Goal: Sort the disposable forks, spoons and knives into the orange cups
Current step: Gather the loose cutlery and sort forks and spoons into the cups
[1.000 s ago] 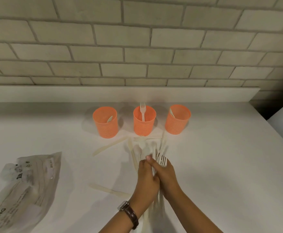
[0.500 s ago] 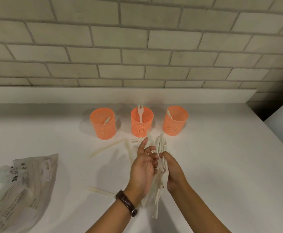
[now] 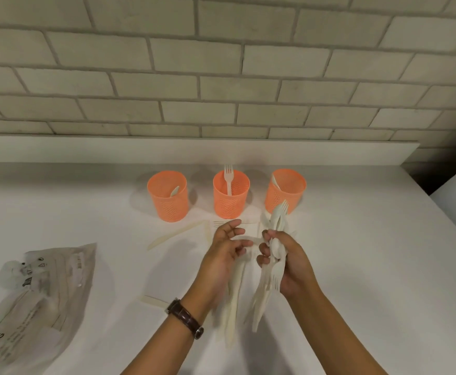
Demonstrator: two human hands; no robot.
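Hands: right hand [image 3: 289, 266] grips a mixed bundle [image 3: 265, 292] of forks and spoons, ends splayed both ways. Left hand [image 3: 222, 258] loosely holds a few long pieces [image 3: 233, 301], blurred. Risk: slack grip sheds pieces, and tangled tines drag neighbours out. Orange cups [image 3: 231, 196] stand just beyond and look light, so a bump could tip them.

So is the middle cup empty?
No. A fork stands upright in the middle cup, tines poking above its rim.
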